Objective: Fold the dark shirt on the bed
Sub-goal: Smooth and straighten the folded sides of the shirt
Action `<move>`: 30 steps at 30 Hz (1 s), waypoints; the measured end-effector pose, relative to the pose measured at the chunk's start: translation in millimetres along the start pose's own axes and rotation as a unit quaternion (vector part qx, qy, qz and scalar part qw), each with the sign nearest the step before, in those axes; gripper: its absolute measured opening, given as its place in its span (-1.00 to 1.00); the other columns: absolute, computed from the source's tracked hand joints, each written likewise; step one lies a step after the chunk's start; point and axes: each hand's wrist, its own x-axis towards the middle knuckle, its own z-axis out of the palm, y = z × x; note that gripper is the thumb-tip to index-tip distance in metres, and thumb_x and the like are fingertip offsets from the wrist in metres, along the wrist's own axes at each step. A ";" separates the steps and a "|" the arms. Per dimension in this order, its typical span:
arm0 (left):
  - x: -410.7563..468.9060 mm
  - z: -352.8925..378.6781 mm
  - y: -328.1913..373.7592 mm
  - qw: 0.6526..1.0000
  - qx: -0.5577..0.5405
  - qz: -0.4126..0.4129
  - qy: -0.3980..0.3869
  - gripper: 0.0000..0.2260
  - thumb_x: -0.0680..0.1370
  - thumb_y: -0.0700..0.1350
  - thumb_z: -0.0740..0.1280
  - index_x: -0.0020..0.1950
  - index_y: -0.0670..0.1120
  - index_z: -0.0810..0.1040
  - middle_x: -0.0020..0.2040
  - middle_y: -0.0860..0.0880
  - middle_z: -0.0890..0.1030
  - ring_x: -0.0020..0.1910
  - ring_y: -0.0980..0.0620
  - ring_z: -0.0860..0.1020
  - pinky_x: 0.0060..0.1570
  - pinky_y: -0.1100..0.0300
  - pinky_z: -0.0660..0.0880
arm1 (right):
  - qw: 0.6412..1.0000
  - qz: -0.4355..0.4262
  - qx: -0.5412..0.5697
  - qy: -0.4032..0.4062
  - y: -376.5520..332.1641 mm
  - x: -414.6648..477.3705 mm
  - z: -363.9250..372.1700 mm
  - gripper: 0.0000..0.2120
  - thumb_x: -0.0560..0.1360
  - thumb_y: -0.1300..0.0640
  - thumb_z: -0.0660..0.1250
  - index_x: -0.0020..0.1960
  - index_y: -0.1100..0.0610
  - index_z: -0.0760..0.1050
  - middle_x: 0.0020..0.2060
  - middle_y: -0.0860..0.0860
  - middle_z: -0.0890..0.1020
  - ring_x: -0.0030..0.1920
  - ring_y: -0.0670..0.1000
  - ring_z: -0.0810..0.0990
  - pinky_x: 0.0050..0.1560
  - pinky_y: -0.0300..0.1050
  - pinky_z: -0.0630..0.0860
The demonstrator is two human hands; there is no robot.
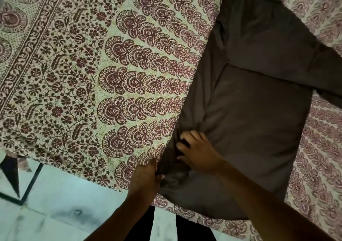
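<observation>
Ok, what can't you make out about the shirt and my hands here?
Head view only:
The shirt has one sleeve cut off by the right edge.
The left hand hides its fingertips under the shirt's edge.
The right hand has its fingertips buried in bunched fabric.

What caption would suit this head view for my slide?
Left hand and right hand grip the near edge of the dark shirt lying on a patterned bedspread.

Bare hands and forearms, dark trousers below.
The left hand (146, 177) and right hand (198, 153) are bare, and both forearms (246, 190) are uncovered right to the near edge of view. Between them at the near edge are two plain dark trouser legs (192, 229).
</observation>
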 end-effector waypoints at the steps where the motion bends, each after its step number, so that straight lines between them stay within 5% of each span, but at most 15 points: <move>1: -1.0 -0.1 -0.9 1.000 0.008 -0.016 -0.009 -0.60 0.56 0.07 0.44 0.33 0.00 0.43 0.08 -0.10 0.63 0.13 -0.15 0.58 0.07 0.05 0.54 | 1.000 -0.009 -0.006 -0.004 2.2 -5.5 2.2 -0.54 0.38 -0.18 0.51 0.11 0.01 0.44 0.13 0.11 0.52 0.13 0.14 0.41 0.03 0.02 0.34; 4: -3.9 -6.2 3.6 0.996 0.084 -0.023 0.029 -0.46 0.52 0.14 0.45 0.41 0.05 0.35 0.17 -0.04 0.58 0.18 -0.11 0.58 0.08 0.04 0.52 | 1.000 -0.019 -0.001 0.012 7.9 -11.5 0.0 -0.65 0.48 -0.17 0.26 0.13 0.03 0.38 0.15 0.12 0.50 0.14 0.16 0.42 0.05 0.04 0.31; 8: 3.2 -4.2 12.5 0.970 0.121 0.154 0.147 -0.39 0.28 0.14 0.58 0.21 0.01 0.40 0.14 -0.03 0.47 0.08 -0.12 0.53 -0.06 -0.03 0.53 | 0.993 -0.113 0.010 0.036 12.1 -11.2 9.8 -0.69 0.61 0.01 0.23 0.28 0.12 0.47 0.30 0.21 0.60 0.28 0.23 0.46 0.22 0.10 0.41; 11: 13.9 1.4 11.7 0.964 0.174 0.168 0.114 -0.03 0.23 0.21 0.61 0.54 -0.02 0.29 0.53 -0.06 0.35 0.43 -0.15 0.43 0.21 -0.18 0.49 | 0.988 -0.148 -0.019 -0.027 31.1 -11.5 16.8 -0.55 0.64 -0.08 0.24 0.46 0.09 0.42 0.50 0.17 0.48 0.46 0.21 0.41 0.35 0.14 0.48; 17: 18.6 0.2 17.7 0.957 0.219 0.168 0.087 0.30 0.24 0.28 0.61 0.69 0.08 -0.22 0.70 0.04 -0.23 0.68 -0.16 -0.16 0.48 -0.39 0.02 | 0.990 0.035 -0.076 -0.110 95.8 10.8 -22.0 -0.20 0.60 -0.49 0.00 0.70 -0.11 0.04 0.70 0.00 0.04 0.69 0.11 0.02 0.58 0.31 0.11; 20: 21.0 -4.2 30.9 0.928 0.275 0.239 0.076 0.34 0.13 0.20 0.67 0.70 0.04 -0.09 0.71 0.02 -0.14 0.68 -0.19 -0.06 0.48 -0.37 0.11 | 0.989 0.082 -0.082 -0.092 103.7 19.6 -31.0 -0.15 0.59 -0.49 0.05 0.70 -0.02 0.05 0.70 0.07 0.01 0.69 0.19 -0.06 0.59 0.33 0.07; 23: 30.1 0.8 29.5 0.905 0.309 0.285 0.067 0.34 -0.01 0.16 0.69 0.68 0.01 0.14 0.71 0.00 0.04 0.64 -0.19 0.19 0.38 -0.38 0.30 | 0.992 -0.053 -0.073 -0.086 103.1 23.6 -26.5 -0.22 0.64 -0.40 0.05 0.70 0.03 0.07 0.70 0.08 0.03 0.69 0.18 -0.06 0.63 0.25 0.02; 26: 35.9 -4.2 25.6 0.893 0.331 0.301 0.050 0.33 -0.04 0.21 0.68 0.67 0.05 0.17 0.71 -0.01 0.06 0.62 -0.21 0.21 0.35 -0.41 0.30 | 0.979 -0.147 -0.072 -0.123 109.3 22.0 -16.2 -0.30 0.67 -0.36 0.03 0.70 -0.04 0.08 0.70 0.03 0.04 0.69 0.12 -0.01 0.63 0.21 0.05; 30: 41.0 -19.0 29.0 0.877 0.341 0.338 0.020 0.01 0.19 0.39 0.51 0.60 0.16 0.31 0.71 -0.02 0.01 0.66 -0.23 0.05 0.39 -0.51 0.14 | 0.991 0.053 -0.094 -0.076 140.0 32.1 -24.3 -0.29 0.66 -0.40 -0.01 0.70 -0.10 0.05 0.70 0.06 0.02 0.69 0.16 -0.02 0.60 0.30 0.09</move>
